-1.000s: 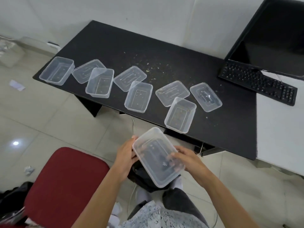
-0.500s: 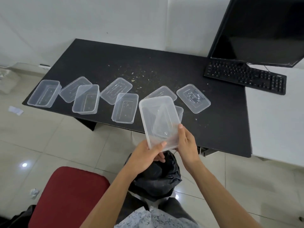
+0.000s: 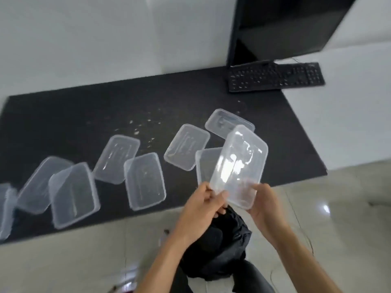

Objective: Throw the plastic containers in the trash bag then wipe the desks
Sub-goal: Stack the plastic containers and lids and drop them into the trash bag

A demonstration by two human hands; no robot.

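container (image 3: 239, 166) gripped low by left hand (image 3: 202, 209), right hand (image 3: 264, 205).

The whole view is smeared by motion; the crumbs (image 3: 146, 132) on the counter (image 3: 63, 115) cannot be identified. The leftmost container (image 3: 5, 210) is cut off by the left edge, the monitor (image 3: 275, 28) by the top edge. The held container (image 3: 239, 166) covers part of a second container (image 3: 206, 163). The left hand (image 3: 203, 206) hides the top of the black bag (image 3: 222, 250). The fingers (image 3: 249, 183) of the right hand (image 3: 264, 204) show dimly through the plastic.

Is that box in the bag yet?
Out. The left hand and right hand hold the container above the black trash bag.
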